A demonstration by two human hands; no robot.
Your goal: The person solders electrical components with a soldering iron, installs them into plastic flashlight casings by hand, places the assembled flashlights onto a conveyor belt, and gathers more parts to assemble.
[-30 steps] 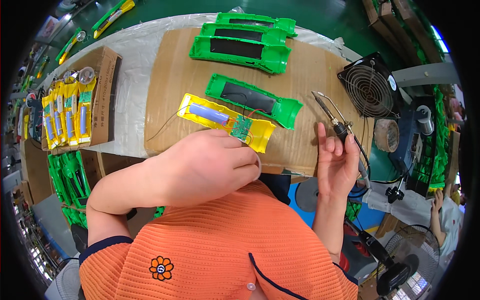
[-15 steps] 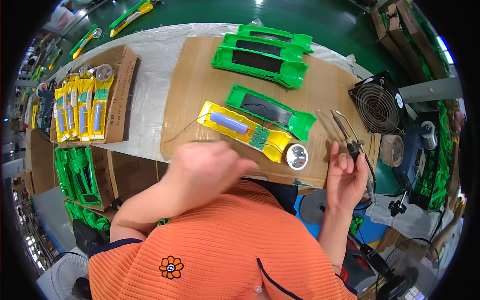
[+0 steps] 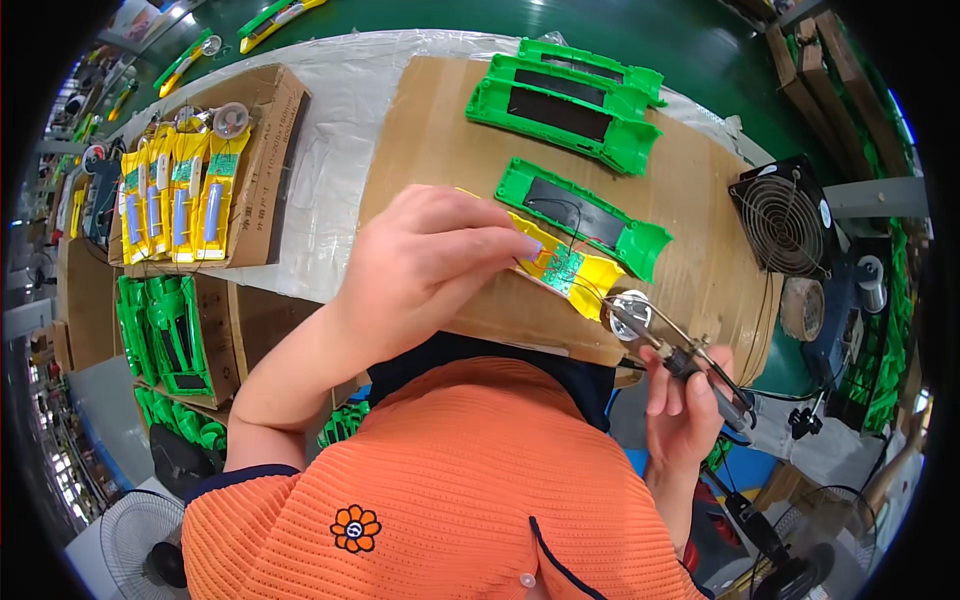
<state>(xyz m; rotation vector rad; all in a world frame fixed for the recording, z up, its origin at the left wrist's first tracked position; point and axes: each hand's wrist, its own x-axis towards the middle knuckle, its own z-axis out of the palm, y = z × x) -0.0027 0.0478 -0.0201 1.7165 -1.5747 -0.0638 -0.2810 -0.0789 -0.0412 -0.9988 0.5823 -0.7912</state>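
A yellow torch housing half (image 3: pixel 597 283) lies on the cardboard, holding a green circuit board (image 3: pixel 562 268) and a blue cell mostly hidden behind my left hand. A round silver lamp head (image 3: pixel 630 314) sits at its right end. My left hand (image 3: pixel 430 255) is over the housing's left part, fingertips pinched beside the board; thin wires show near them, but what they grip is hidden. In my right hand (image 3: pixel 685 400) is a soldering iron (image 3: pixel 682 362) with a thin metal tube alongside, its tip pointing up-left over the lamp head. A green housing half (image 3: pixel 585 217) with a black panel lies just behind.
Several green housing halves (image 3: pixel 565 110) lie at the back. At left, a cardboard box (image 3: pixel 275 170) bears several yellow assemblies (image 3: pixel 180 200); green parts (image 3: pixel 170 335) fill a box below. At right stand a black fan (image 3: pixel 782 222), a tape roll (image 3: pixel 802 308) and a solder spool (image 3: pixel 871 284).
My right hand has taken hold of the soldering iron and brought it left and nearer to the lamp head. My left hand has moved up onto the yellow housing. The view has shifted slightly.
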